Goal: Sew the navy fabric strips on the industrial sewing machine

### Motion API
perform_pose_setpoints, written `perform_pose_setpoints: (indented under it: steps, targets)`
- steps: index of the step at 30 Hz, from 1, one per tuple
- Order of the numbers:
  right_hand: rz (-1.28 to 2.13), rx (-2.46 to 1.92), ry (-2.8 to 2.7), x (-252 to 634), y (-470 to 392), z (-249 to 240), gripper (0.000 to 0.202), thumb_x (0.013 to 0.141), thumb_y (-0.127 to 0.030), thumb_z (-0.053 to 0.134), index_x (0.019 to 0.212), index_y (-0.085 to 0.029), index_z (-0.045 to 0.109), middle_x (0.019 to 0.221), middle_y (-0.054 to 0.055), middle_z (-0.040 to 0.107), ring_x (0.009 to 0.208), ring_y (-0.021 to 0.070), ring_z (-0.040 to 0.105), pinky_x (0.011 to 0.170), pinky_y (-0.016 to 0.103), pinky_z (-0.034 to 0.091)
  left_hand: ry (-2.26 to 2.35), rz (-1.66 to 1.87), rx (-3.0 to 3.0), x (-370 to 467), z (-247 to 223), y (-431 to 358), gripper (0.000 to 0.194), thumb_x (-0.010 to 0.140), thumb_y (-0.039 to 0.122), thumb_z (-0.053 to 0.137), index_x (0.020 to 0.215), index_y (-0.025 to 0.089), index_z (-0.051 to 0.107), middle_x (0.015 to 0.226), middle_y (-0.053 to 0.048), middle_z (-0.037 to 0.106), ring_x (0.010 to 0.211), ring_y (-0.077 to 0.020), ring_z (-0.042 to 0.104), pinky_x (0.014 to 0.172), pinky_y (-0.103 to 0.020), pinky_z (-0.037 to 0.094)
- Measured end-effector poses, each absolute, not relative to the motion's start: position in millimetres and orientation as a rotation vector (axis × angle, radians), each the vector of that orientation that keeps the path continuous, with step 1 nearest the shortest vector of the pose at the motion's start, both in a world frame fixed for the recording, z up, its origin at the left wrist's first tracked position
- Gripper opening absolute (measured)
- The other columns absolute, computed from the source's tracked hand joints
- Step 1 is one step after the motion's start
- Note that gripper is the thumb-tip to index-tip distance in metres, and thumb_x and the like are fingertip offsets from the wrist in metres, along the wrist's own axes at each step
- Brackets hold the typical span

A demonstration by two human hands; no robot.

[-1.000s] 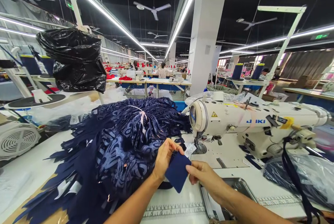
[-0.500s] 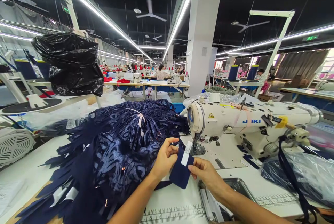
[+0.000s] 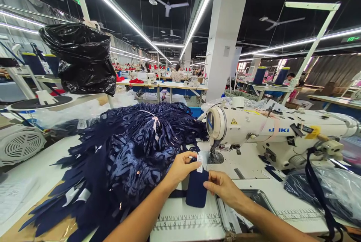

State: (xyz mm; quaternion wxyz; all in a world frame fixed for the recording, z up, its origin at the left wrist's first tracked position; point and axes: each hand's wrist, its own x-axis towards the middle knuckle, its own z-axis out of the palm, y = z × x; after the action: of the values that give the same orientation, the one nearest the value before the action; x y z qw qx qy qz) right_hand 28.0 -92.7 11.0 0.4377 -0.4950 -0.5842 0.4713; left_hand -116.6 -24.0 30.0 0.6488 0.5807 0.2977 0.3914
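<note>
A small navy fabric piece (image 3: 195, 191) with rounded lower corners hangs between my hands, in front of the sewing machine's needle area. My left hand (image 3: 180, 168) is closed at its upper left, thumb and fingers pinching a white printed label (image 3: 199, 164) against the cloth. At the right edge, my right hand (image 3: 221, 186) pinches the fabric between thumb and forefinger. The white sewing machine (image 3: 242, 127) stands just beyond, its presser foot above a round metal plate. To the left lies a big heap of navy lace-patterned garments (image 3: 132, 159), tied together with a pale strip.
A metal tray (image 3: 258, 197) is set in the table near my right forearm. A printed ruler (image 3: 187, 222) runs along the front edge. Plastic-wrapped navy cloth (image 3: 324, 187) lies at right. A black plastic bag (image 3: 81, 59) covers something at left. People work at tables farther back.
My left hand's fingers have closed over the label, which now stands more upright. The fabric piece has turned to hang straighter. The whole view has shifted slightly.
</note>
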Motion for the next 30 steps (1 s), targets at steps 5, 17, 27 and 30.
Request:
perform_pose_setpoints:
  steps: [5,17,27,30]
  targets:
    - [1.103,-1.261,-1.491,29,-92,5,0.042,0.064,-0.053,0.059,0.051,-0.02,0.036,0.049,-0.006,0.033,0.047,0.0088,0.033,0.047,0.024,0.031,0.694,0.907,1.298,-117,27,-24,0.036,0.051,0.038,0.077,0.072,0.014,0.059,0.052,0.003,0.054,0.051,-0.0123,0.051,0.049,-0.021,0.036]
    - [-0.046,-1.292,-1.901,32,-107,14,0.008,0.082,-0.018,0.046,0.089,-0.02,0.05,0.085,0.004,0.051,0.064,0.0148,0.043,0.061,0.03,0.037,0.666,0.878,1.272,-116,27,-23,0.039,0.052,0.039,0.077,0.071,0.015,0.054,0.052,0.005,0.051,0.049,-0.0091,0.047,0.051,-0.02,0.034]
    - [-0.221,-1.187,-2.018,29,-99,19,0.018,0.085,-0.01,0.034,0.074,-0.02,0.042,0.07,0.001,0.049,0.062,0.0145,0.042,0.058,0.027,0.035,0.636,0.87,1.341,-115,28,-25,0.039,0.052,0.042,0.077,0.07,0.015,0.056,0.05,0.005,0.05,0.051,-0.0106,0.049,0.051,-0.021,0.034]
    - [-0.174,-1.2,-1.948,33,-98,16,0.017,0.086,-0.012,0.032,0.073,-0.021,0.039,0.07,0.001,0.047,0.061,0.0145,0.041,0.057,0.028,0.035,0.63,0.857,1.332,-115,28,-25,0.039,0.052,0.042,0.077,0.07,0.015,0.056,0.05,0.005,0.05,0.05,-0.0108,0.049,0.051,-0.021,0.034]
